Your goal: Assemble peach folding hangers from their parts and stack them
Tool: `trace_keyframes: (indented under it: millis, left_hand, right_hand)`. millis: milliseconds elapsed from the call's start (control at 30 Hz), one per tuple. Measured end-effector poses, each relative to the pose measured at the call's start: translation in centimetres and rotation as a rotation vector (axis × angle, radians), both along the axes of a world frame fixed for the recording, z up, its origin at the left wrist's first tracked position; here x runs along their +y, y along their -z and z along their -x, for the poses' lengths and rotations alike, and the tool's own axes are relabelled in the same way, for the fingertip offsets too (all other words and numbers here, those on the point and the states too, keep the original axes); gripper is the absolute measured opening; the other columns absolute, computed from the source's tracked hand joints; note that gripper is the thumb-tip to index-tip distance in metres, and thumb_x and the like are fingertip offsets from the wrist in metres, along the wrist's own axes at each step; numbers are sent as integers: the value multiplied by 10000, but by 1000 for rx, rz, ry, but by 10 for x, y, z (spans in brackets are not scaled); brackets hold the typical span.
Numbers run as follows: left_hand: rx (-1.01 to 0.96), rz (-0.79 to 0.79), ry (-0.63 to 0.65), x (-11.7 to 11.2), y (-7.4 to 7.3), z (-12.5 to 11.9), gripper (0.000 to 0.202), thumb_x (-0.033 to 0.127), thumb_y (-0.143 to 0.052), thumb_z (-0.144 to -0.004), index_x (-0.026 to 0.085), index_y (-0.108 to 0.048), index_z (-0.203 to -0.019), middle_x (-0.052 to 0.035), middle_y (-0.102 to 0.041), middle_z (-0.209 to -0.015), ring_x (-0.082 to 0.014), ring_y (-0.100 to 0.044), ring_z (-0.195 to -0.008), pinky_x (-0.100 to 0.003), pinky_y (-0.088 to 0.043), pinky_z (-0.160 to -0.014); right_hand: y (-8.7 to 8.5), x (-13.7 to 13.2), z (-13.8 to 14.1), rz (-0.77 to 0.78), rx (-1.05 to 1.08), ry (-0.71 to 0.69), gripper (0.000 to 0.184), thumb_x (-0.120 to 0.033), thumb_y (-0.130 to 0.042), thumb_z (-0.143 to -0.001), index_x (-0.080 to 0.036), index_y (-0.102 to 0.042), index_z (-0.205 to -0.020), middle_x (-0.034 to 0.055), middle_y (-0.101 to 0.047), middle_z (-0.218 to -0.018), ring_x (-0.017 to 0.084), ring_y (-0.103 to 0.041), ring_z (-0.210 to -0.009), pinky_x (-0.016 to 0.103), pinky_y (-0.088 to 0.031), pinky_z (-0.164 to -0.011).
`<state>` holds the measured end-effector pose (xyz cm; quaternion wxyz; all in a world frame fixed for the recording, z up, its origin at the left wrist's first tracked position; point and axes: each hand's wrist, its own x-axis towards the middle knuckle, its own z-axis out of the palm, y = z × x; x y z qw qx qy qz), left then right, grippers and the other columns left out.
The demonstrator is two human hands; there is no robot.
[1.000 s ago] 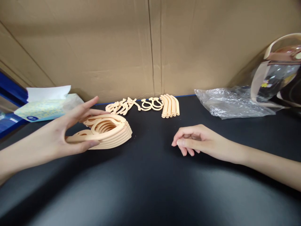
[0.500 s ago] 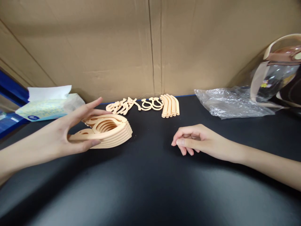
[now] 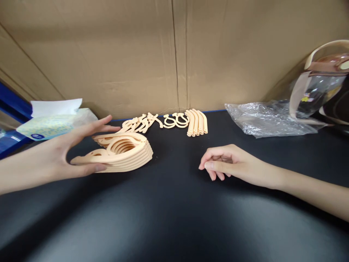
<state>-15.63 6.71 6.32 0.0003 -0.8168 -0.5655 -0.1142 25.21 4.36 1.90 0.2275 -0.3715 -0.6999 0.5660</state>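
My left hand (image 3: 64,154) is at the left, its thumb and fingers spread wide around the near-left end of a stack of beige plastic loop-shaped pieces (image 3: 136,158). The thumb lies along the stack's front side, while the fingers reach over its back, raised off it. The stack rests flat on the black table. To the right, my right hand (image 3: 223,162) hovers low over or rests on the table, palm inward and fingers loosely curled. Nothing shows in it, and the stack is well apart from it.
Along the back lie beige hook-shaped pieces (image 3: 174,120) and a row of curved beige bars (image 3: 197,123). Clear plastic wrap (image 3: 261,118) and a bottle with a strap (image 3: 319,87) stand at right. A tissue pack (image 3: 51,122) sits at left. Cardboard (image 3: 122,54) walls the back.
My left hand has slid slightly left, drawing back from the stack. The stack and my right hand stay where they were.
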Motion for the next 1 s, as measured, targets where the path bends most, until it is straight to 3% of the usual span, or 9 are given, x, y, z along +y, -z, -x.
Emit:
trace_keyframes:
  millis: [100,200,400,633,833,1000]
  left_hand:
    - [5,17,57,-2,-5,7,1006,867,-513,-753,358,-242,-1577,1,-613,-1427,-320,-530,-1351,-505,-302,-1198]
    - [-3,40,16,-5,-9,8,1068,922,-466,-733,317,-242,-1585,-20,-612,-1420,-338,-500,-1376,-518,-266,-1213]
    - [12,56,-37,-8,-11,0,1041,847,-504,-762,247,-285,-1584,-26,-630,-1408,-342,-544,-1341,-463,-390,-1155]
    - [28,46,-9,-7,-11,0,1034,855,-479,-775,239,-281,-1581,-13,-649,-1381,-314,-559,-1328,-435,-369,-1171]
    - [46,43,-53,-6,-7,8,1066,882,-492,-734,284,-264,-1587,-28,-603,-1436,-368,-516,-1360,-510,-351,-1169]
    - [35,31,-24,-6,-8,6,1078,910,-454,-741,267,-268,-1587,-23,-639,-1392,-339,-546,-1338,-479,-360,-1170]
  right_hand:
    - [0,0,-1,-3,-3,-2,281,-449,-625,-949,-178,-694,-915,-4,-641,-711,107,-553,-633,242,-424,-574]
    - [-1,-1,-1,-7,-10,-3,294,-462,-624,-947,-178,-693,-911,-5,-642,-707,107,-551,-628,244,-425,-574]
    - [0,-1,-1,-2,-7,-6,293,-461,-625,-948,-177,-687,-904,-9,-639,-707,103,-553,-637,234,-425,-579]
    - [1,0,-1,-3,-6,-5,310,-480,-626,-943,-179,-689,-915,-6,-642,-712,108,-557,-635,240,-429,-577]
    - [0,0,-1,-6,-9,-7,304,-472,-625,-941,-177,-693,-914,0,-641,-710,114,-560,-635,246,-434,-577]
    - [0,0,0,-2,-6,-2,279,-447,-628,-943,-177,-687,-908,-6,-641,-708,109,-556,-635,241,-428,-579]
